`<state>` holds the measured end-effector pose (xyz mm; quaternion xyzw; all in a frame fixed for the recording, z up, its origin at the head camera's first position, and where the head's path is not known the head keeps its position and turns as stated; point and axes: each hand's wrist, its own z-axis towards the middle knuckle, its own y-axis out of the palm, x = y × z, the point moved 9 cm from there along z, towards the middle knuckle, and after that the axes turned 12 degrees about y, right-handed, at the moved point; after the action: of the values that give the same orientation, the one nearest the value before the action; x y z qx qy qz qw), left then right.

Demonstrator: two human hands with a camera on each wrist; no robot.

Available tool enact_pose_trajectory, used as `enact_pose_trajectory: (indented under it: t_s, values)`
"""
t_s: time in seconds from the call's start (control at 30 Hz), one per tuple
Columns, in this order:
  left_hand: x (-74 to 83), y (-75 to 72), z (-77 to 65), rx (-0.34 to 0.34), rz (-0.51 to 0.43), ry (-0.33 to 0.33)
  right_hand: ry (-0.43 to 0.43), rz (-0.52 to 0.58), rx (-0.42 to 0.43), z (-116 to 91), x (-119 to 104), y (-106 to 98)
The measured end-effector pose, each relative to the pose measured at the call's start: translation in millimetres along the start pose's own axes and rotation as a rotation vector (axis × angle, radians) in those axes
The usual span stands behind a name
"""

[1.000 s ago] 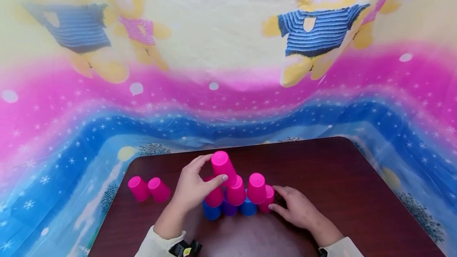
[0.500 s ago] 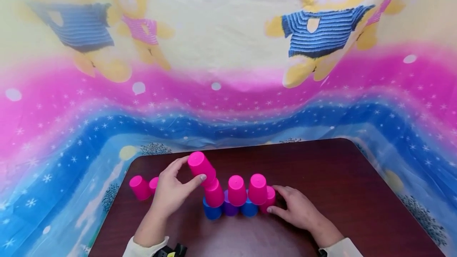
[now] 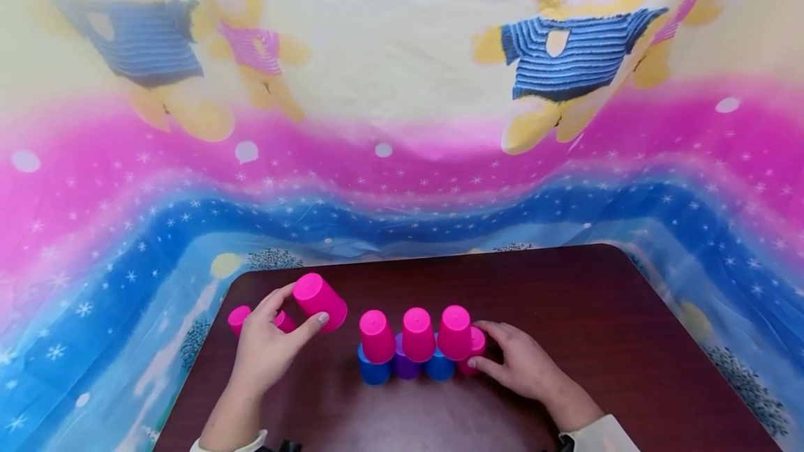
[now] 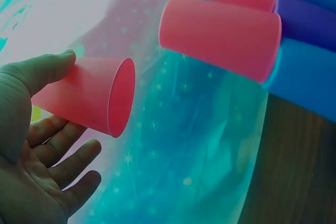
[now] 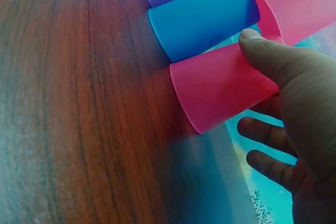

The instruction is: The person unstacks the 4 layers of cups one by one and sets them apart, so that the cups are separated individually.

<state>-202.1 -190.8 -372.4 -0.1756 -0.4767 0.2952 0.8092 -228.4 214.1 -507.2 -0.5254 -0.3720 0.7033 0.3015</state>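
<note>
Pink cup [image 3: 322, 302] is held by the left hand [image 3: 266, 340] in the air, to the left of a stack of cups on the desk [image 3: 565, 291]. It tilts, its closed end up and its mouth facing down and toward the stack. The left grip is a pinch, thumb on one side and fingers on the other, nearer the closed end, so the rim stays free. The cup looks like thin, smooth plastic: probably very light, fairly stiff, unlikely to break, but slick enough to twist if held loosely and likely to give a little under a hard squeeze. A gentle hold on opposite sides near the closed end should suit it best. The right hand [image 3: 521, 365] has a similar narrow grip around the end cup [image 5: 220, 87] of the lower row, its thumb against the near side. Beside that cup stand a blue cup [image 3: 441, 367], a purple cup [image 3: 407, 366] and another blue cup [image 3: 375, 370], with three upper cups [image 3: 417, 335] upside down on top; being so light, these could shift at a small knock. Two spare pink cups [image 3: 239, 317] show partly behind the left hand.
</note>
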Motion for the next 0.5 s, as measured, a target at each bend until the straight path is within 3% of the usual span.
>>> enact_pose_trajectory:
  t_s: [0.5]
  values:
    - [-42.3,-7.8,-26.9,-0.012,0.004,-0.161,-0.03,-0.005,0.014,3.1,-2.6,0.8]
